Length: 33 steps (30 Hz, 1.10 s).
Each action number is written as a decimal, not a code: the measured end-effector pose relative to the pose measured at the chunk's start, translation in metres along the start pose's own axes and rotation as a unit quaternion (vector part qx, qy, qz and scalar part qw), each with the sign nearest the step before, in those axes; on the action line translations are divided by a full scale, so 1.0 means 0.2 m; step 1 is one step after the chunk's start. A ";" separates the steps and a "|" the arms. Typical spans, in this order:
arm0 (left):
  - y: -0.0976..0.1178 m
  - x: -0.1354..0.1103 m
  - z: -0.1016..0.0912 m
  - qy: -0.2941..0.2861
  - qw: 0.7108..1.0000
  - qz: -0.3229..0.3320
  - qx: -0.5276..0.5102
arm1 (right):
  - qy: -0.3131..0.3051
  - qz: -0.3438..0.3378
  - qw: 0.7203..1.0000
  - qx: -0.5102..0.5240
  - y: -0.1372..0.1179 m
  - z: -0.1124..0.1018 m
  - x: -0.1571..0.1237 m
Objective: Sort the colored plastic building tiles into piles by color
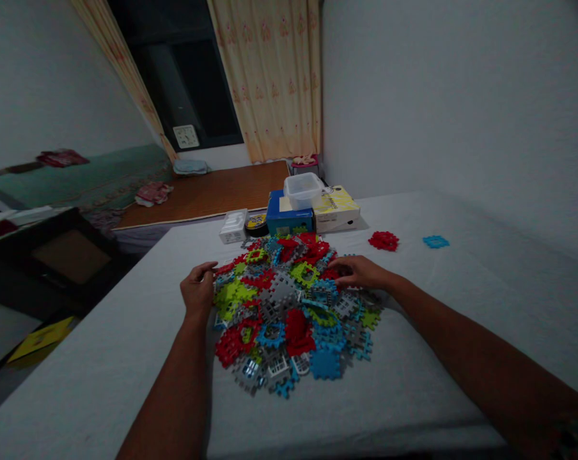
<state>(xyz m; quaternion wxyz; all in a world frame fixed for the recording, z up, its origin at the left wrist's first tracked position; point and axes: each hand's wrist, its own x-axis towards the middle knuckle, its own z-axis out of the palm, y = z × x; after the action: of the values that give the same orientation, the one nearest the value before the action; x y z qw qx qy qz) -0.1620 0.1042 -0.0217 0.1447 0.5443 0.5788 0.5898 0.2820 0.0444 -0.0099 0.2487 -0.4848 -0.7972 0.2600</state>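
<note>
A home bedroom — curtains (270,76), low bed (78,176), dark window (188,70).

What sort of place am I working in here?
Likely a bedroom at home: curtains hang beside a dark window, what looks like a low bed with clothes on it lies behind the table, and the left hand and right hand touch a pile of toy tiles.

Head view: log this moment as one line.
left hand: at left edge of tile pile | right hand: on its far side
</note>
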 end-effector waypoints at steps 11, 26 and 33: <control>-0.04 0.01 0.00 -0.002 1.000 -0.013 0.018 | 0.245 0.123 0.955 0.110 0.22 -0.18 -0.01; -0.06 0.01 -0.01 -0.002 0.999 -0.029 0.041 | 0.329 0.104 0.933 -0.102 0.47 -0.27 -0.05; -0.03 0.00 -0.01 -0.008 0.998 -0.024 0.052 | 0.164 -0.024 0.980 -0.110 0.21 -0.01 0.05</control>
<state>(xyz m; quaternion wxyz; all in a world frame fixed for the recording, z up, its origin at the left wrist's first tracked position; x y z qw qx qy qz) -0.1667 0.1055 -0.0266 0.1344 0.5415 0.6206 0.5510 0.3063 0.0695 -0.0343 0.3272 -0.5258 -0.7809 0.0818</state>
